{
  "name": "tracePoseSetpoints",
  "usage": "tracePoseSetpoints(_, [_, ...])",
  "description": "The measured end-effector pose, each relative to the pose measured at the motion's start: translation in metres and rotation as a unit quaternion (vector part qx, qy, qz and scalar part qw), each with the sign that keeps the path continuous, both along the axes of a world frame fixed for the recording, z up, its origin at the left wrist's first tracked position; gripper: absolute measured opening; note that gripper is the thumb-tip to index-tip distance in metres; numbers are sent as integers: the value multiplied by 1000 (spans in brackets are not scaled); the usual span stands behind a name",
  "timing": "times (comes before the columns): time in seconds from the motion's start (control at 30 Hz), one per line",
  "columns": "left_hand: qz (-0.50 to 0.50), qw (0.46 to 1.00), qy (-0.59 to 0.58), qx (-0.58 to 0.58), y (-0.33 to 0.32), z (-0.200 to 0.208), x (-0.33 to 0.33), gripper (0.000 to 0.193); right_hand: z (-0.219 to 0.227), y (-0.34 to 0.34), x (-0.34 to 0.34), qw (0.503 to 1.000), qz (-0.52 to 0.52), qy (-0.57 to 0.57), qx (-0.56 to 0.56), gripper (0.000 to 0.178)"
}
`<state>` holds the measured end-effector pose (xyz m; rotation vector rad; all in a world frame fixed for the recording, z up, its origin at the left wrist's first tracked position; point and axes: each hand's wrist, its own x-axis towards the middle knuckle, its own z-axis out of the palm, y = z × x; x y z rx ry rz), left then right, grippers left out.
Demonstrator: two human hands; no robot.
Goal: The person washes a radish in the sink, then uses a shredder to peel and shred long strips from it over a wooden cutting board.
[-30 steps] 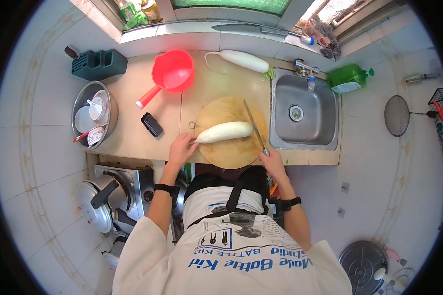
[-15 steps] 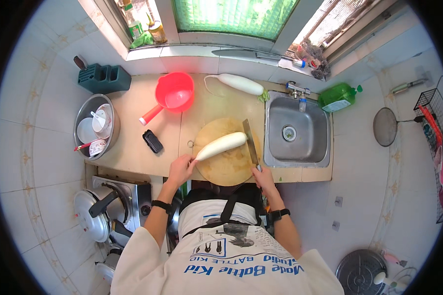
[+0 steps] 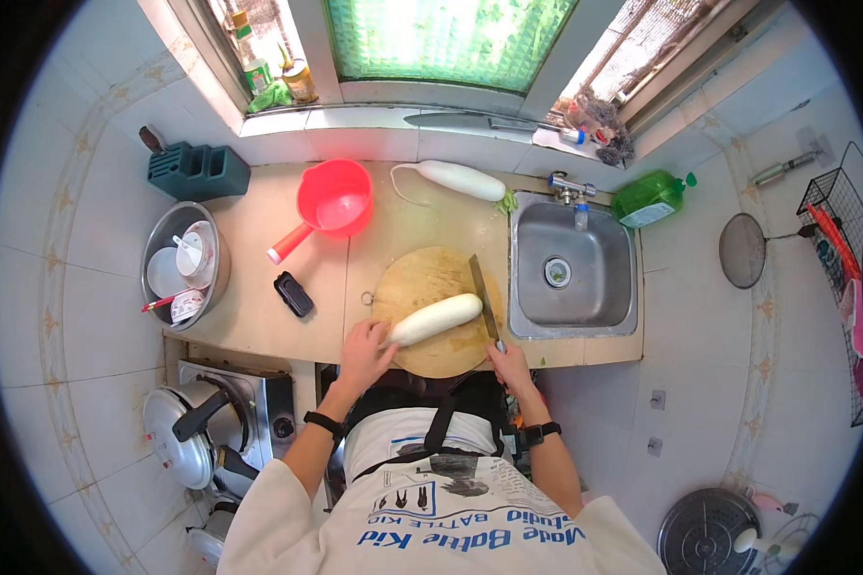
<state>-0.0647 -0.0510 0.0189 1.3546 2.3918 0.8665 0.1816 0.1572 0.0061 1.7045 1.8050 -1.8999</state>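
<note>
The white radish (image 3: 438, 320) lies on its side on the round wooden board (image 3: 422, 272), near the front edge of the desk (image 3: 249, 297). It is long, and it lies on a slant. Its left end is close to the person, and its right end points away to the right, a bit toward the sink (image 3: 596, 240). The right end is round and blunt. The left hand (image 3: 365, 350) is at the left end, with its fingers bent close around the tip. I cannot tell if they hold it tight. The right hand (image 3: 509, 368) is closed around the handle of a big knife (image 3: 483, 295). The knife blade points away from the person and leans a little left, so it runs across the way the radish points. The round end of the radish is right by the blade, but I cannot tell if they touch. Behind the board, a second radish (image 3: 462, 180) lies on the desk, with its green end toward the sink and its thin tail to the left. A red dipper (image 3: 336, 198) and a small black case (image 3: 293, 294) sit to the left of the board.
</note>
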Motion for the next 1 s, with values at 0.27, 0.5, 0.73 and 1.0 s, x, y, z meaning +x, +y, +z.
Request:
tracePoseSetpoints(0.27, [-75, 991, 87, 62, 61, -20, 27, 71, -19, 0, 3, 995, 45, -13, 83, 31])
tracePoseSetpoints(0.5, [-58, 995, 42, 67, 69, -30, 25, 69, 29, 33, -22, 934, 152, -141, 290, 37])
tracePoseSetpoints(0.73, [-117, 990, 5, 76, 58, -25, 19, 66, 27, 86, -77, 877, 253, -100, 396, 31])
tracePoseSetpoints(1.0, [-127, 990, 27, 61, 61, -17, 22, 59, -12, 105, -96, 847, 332, -83, 407, 36])
